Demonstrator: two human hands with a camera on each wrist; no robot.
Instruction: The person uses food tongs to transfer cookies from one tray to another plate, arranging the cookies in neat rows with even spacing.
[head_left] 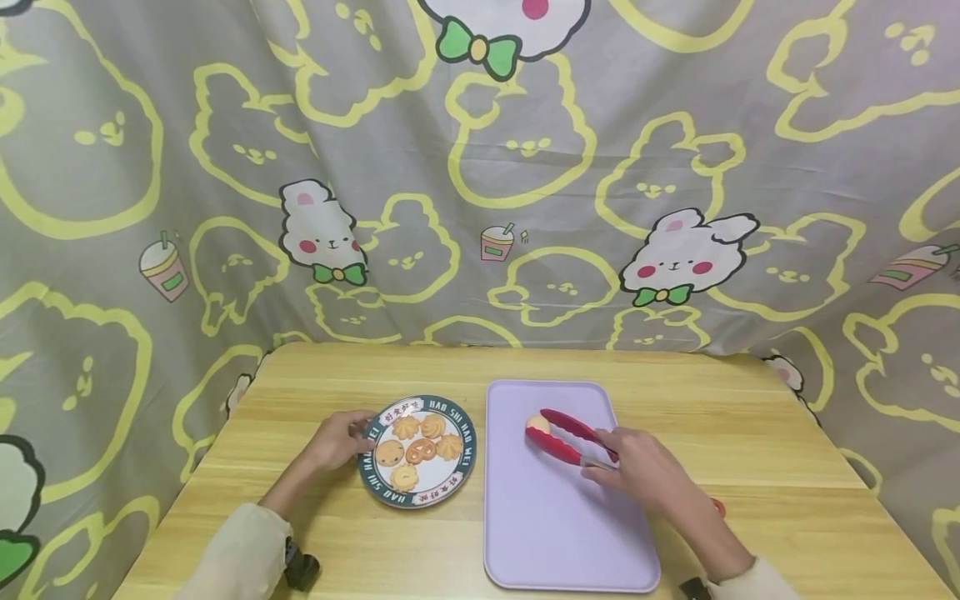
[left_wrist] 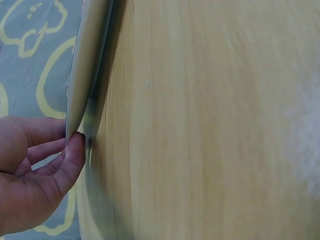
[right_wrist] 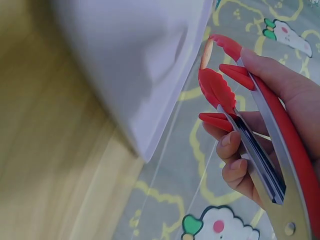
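My left hand pinches the left rim of a round plate with a dark green patterned border. Several golden cookies of different shapes lie on it, one of them like a pretzel. In the left wrist view, thumb and fingers sit on opposite sides of the plate's edge. My right hand grips a pair of tongs with red tips and metal arms. Between the tips is a round pale cookie, over the upper part of a lilac tray.
The tray lies lengthwise to the right of the plate, with a narrow strip of wood between them. Both are on a light wooden table. A grey curtain with yellow cartoon outlines hangs behind the table and along its sides.
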